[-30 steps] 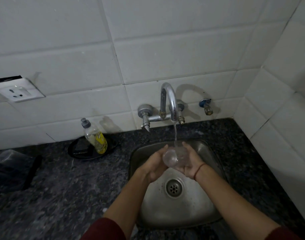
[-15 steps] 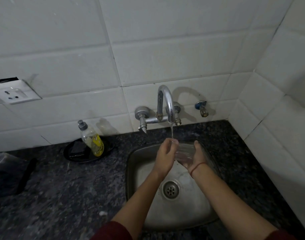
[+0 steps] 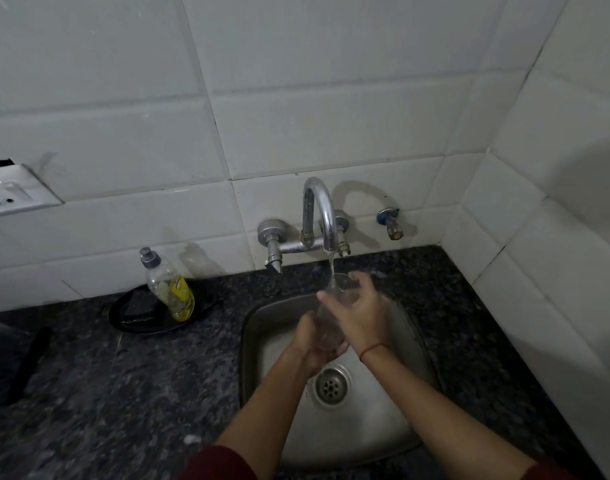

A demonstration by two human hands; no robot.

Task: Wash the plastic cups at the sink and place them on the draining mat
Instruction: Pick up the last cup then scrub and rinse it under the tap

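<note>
- Step in hand: rinsing. Clear plastic cup (image 3: 328,329) is held over the sink (image 3: 252,327), mouth under the stream from the tap (image 3: 320,206).
- Left hand (image 3: 308,342) grips the cup's base; right hand (image 3: 362,317) wraps its upper wall.
- Next move, judged: tip the water out, then carry the cup to the draining mat, not clearly identifiable here.
</note>
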